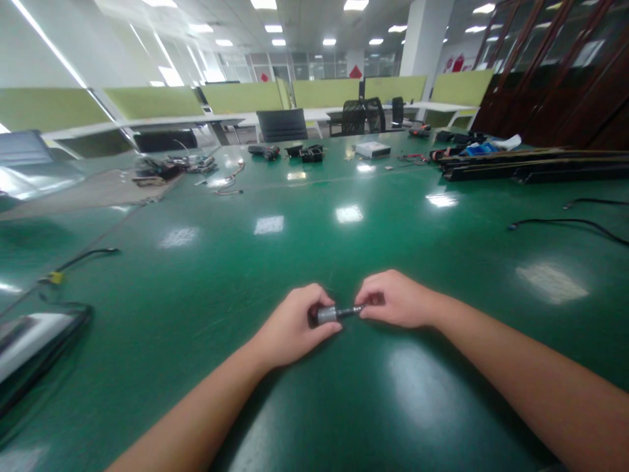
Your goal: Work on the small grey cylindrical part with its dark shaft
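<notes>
Green table (pixel 221 262), glossy, takes up most of the view; ceiling lights mirror in its top. Black bars (pixel 540 167) lie stacked flat at the far right, likely set down that way because their length lies steadiest so. Pale device (pixel 34 337) cut off by the left border, dark cord alongside. White box (pixel 372 150) sits toward the far edge, small gear to either side of it, too small to identify. Black cable (pixel 570 221) runs in from the right border, well apart from the hands. Both hands face each other low over the near middle of the table, probably for easy reach and a steady line between them; contact with the surface cannot be told. Left hand (pixel 295 324): thumb on the near side, index finger on the far side, parted by about the thickness of what they hold, the grey barrel of a small tool (pixel 327 315). Rear end of the barrel hidden in the palm; judged to be the anchoring grip, the thick part giving most purchase. Right hand (pixel 400 298): thumb and forefinger almost meeting, pinching the far end of the tool's thin shaft (pixel 348 311), remaining fingers curled in. The fine pinch suits so slender a part. Tool thus lies about level between the hands, shaft pointing right. Whether a separate tip sits in the right fingertips: cannot tell, blurred.
</notes>
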The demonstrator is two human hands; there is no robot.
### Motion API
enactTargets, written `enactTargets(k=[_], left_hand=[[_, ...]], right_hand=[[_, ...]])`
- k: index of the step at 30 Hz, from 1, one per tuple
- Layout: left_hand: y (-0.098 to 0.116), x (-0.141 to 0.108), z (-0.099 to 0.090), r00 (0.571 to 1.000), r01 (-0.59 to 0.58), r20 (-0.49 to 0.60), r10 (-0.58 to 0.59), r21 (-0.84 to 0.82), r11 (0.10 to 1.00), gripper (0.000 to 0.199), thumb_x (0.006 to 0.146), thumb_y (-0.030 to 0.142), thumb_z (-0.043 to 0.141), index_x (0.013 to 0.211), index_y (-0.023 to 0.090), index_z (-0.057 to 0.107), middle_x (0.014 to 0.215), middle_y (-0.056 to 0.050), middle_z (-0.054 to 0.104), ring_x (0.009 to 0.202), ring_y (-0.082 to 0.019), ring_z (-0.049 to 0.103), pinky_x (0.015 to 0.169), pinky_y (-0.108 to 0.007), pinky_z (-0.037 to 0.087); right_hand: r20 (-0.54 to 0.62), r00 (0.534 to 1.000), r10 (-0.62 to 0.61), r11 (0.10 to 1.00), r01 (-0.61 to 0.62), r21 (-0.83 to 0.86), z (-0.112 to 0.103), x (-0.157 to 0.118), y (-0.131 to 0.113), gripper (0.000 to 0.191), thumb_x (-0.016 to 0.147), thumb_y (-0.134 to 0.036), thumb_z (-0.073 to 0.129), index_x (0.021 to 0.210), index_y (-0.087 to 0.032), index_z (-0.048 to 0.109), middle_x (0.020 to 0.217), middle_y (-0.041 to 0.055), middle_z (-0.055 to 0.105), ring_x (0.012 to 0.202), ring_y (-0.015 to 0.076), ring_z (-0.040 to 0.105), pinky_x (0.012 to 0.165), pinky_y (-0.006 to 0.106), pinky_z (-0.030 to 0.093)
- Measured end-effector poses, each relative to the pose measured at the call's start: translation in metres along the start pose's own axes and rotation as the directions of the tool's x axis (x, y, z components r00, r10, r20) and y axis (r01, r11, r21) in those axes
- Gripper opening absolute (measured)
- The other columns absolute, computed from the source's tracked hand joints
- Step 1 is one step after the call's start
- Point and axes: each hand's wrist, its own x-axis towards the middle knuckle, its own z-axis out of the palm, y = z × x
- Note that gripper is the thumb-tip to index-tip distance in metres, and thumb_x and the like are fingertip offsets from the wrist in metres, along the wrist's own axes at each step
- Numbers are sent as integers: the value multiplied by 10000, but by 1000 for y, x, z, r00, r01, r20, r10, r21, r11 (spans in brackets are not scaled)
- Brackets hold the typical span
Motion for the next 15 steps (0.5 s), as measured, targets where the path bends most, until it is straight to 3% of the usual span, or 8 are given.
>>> enactTargets(k=[7, 15], left_hand=[[2, 0, -1, 1000, 16, -3, -16, -29, 999, 212, 871, 350, 710, 972, 198, 605, 918, -21, 629, 784, -175, 577, 692, -291, 442], [9, 3, 1, 999, -35, -26, 36, 43, 998, 219, 814, 325, 754, 932, 196, 622, 891, -23, 650, 817, -193, 594, 748, -312, 441]], right_hand=[[-49, 998, -49, 999, 48, -25, 1, 4, 4, 127, 846, -284, 742, 918, -185, 777, 907, 39, 713, 825, 160, 642, 751, 276, 460], [-91, 989, -113, 994, 112, -9, 19, 13, -15, 93, 849, -227, 721, 911, -174, 765, 869, 38, 698, 825, 163, 622, 745, 271, 454]])
